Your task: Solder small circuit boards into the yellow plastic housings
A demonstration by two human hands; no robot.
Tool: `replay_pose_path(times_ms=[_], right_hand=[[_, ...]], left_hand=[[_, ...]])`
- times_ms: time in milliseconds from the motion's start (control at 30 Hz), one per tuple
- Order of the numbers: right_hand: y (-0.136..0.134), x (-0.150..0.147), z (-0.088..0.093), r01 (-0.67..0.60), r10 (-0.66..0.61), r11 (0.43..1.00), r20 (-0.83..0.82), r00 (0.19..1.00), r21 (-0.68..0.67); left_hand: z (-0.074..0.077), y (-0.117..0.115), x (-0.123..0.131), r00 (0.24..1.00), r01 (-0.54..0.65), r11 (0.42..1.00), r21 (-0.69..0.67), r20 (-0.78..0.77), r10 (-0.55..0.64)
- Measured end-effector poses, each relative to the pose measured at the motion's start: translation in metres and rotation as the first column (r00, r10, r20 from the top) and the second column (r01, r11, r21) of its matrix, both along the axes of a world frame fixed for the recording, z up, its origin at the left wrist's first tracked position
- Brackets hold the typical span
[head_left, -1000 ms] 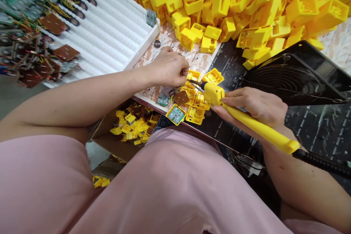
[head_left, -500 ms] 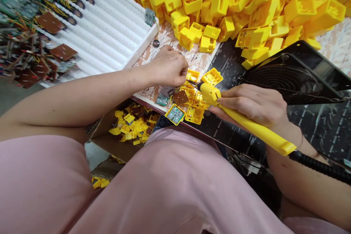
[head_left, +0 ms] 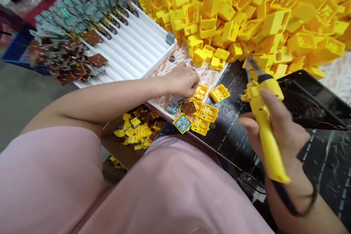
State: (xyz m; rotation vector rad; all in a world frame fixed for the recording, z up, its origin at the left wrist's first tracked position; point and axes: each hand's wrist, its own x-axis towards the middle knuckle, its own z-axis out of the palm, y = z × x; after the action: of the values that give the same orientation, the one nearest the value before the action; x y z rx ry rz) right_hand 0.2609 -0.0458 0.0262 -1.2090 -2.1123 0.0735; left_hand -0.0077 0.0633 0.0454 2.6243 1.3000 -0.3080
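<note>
My right hand [head_left: 285, 131] is wrapped round a yellow soldering gun [head_left: 264, 117], its metal tip pointing up and away, raised above the black mat. My left hand [head_left: 183, 80] rests on the work surface with its fingers curled down; whatever they hold, if anything, is hidden. Just below those fingers lie several small open yellow housings [head_left: 210, 112]. One housing with a green circuit board [head_left: 182, 123] in it sits at the table's front edge, against a brown board [head_left: 189, 108] with wires. Slightly apart to the right is another yellow housing [head_left: 219, 93].
A large heap of yellow casings [head_left: 219, 11] fills the back. At the left, a ridged white foam tray [head_left: 137, 51] bears wired boards and small round parts. A black fan-like frame [head_left: 315, 98] stands right. Under the table edge, a cardboard box [head_left: 117, 146] holds yellow pieces.
My right hand has lifted the soldering gun away from the housings, up and to the right, turning it upright. The left hand stays by the housings. The whole view has shifted.
</note>
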Motion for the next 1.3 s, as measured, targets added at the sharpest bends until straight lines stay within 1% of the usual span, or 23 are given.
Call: replay_pose_path(times_ms=[67,100,267,333,400,433,500,533,567,633,700,767,833,867,933,1000,1067,1133,1167,1200,1233,1267,1300], right_hand=[[0.006,-0.006,-0.004,0.037,-0.041,0.995,0.045,0.998,0.090],[0.010,-0.009,-0.007,0.047,-0.055,0.994,0.066,0.996,0.103],[0.033,-0.022,-0.028,0.116,-0.117,0.993,0.134,0.984,0.015],[0.039,-0.027,-0.033,0.140,-0.129,0.989,0.181,0.975,-0.050],[0.042,-0.029,-0.036,0.144,-0.121,0.985,0.208,0.971,-0.100],[0.043,-0.029,-0.037,0.138,-0.114,0.985,0.206,0.972,-0.107],[0.043,-0.028,-0.037,0.131,-0.111,0.987,0.184,0.977,-0.097],[0.042,-0.028,-0.036,0.135,-0.118,0.987,0.171,0.978,-0.088],[0.042,-0.028,-0.035,0.144,-0.130,0.986,0.161,0.978,-0.080],[0.042,-0.029,-0.034,0.165,-0.151,0.983,0.158,0.976,-0.080],[0.043,-0.032,-0.034,0.179,-0.161,0.979,0.168,0.972,-0.095],[0.044,-0.034,-0.035,0.180,-0.157,0.977,0.182,0.971,-0.117],[0.044,-0.034,-0.037,0.182,-0.156,0.974,0.188,0.970,-0.132],[0.044,-0.033,-0.038,0.185,-0.158,0.973,0.187,0.970,-0.137],[0.045,-0.031,-0.039,0.186,-0.160,0.971,0.173,0.972,-0.149],[0.046,-0.029,-0.042,0.179,-0.157,0.970,0.143,0.977,-0.163],[0.047,-0.028,-0.044,0.170,-0.152,0.972,0.115,0.982,-0.162],[0.048,-0.029,-0.046,0.159,-0.147,0.977,0.094,0.985,-0.140],[0.047,-0.030,-0.047,0.151,-0.141,0.980,0.086,0.986,-0.128],[0.046,-0.031,-0.047,0.140,-0.131,0.983,0.080,0.988,-0.121],[0.044,-0.032,-0.047,0.126,-0.117,0.985,0.078,0.990,-0.118],[0.041,-0.032,-0.046,0.111,-0.102,0.986,0.081,0.992,-0.121],[0.038,-0.033,-0.045,0.099,-0.089,0.987,0.089,0.992,-0.125]], left_hand=[[0.001,0.001,0.000,1.000,0.003,1.000,0.014,-0.012,-0.003],[0.000,0.001,0.000,1.000,0.006,1.000,0.018,-0.013,-0.006],[-0.003,-0.001,0.002,1.000,0.002,1.000,-0.009,0.007,-0.002],[0.001,-0.001,0.001,0.999,-0.005,0.999,-0.037,0.031,0.006],[0.009,0.004,-0.006,0.993,-0.037,0.999,-0.031,0.113,0.041],[0.015,0.009,-0.012,0.985,-0.072,0.997,0.003,0.160,0.070],[0.025,0.027,-0.028,0.975,-0.152,0.979,0.135,0.183,0.126],[0.028,0.039,-0.037,0.978,-0.180,0.961,0.209,0.144,0.152],[0.029,0.051,-0.045,0.984,-0.179,0.946,0.270,0.062,0.169],[0.023,0.076,-0.059,0.985,-0.148,0.946,0.288,-0.042,0.167],[0.009,0.094,-0.068,0.992,-0.043,0.951,0.306,-0.101,0.077],[-0.004,0.103,-0.071,0.990,0.018,0.935,0.353,-0.138,0.033],[-0.010,0.103,-0.073,0.990,0.005,0.927,0.376,-0.134,0.049],[-0.010,0.101,-0.074,0.992,-0.021,0.930,0.367,-0.110,0.066],[-0.003,0.097,-0.079,0.995,-0.092,0.945,0.315,-0.012,0.101],[0.008,0.092,-0.082,0.974,-0.207,0.948,0.241,0.141,0.177],[0.018,0.085,-0.081,0.895,-0.329,0.934,0.137,0.361,0.262],[0.026,0.077,-0.076,0.751,-0.378,0.926,0.000,0.584,0.307],[0.029,0.072,-0.072,0.675,-0.374,0.925,-0.068,0.664,0.322],[0.032,0.067,-0.067,0.618,-0.353,0.925,-0.140,0.708,0.342],[0.033,0.063,-0.062,0.597,-0.311,0.925,-0.217,0.713,0.368],[0.034,0.058,-0.057,0.615,-0.249,0.923,-0.295,0.687,0.386],[0.034,0.055,-0.051,0.668,-0.170,0.913,-0.371,0.637,0.384]])
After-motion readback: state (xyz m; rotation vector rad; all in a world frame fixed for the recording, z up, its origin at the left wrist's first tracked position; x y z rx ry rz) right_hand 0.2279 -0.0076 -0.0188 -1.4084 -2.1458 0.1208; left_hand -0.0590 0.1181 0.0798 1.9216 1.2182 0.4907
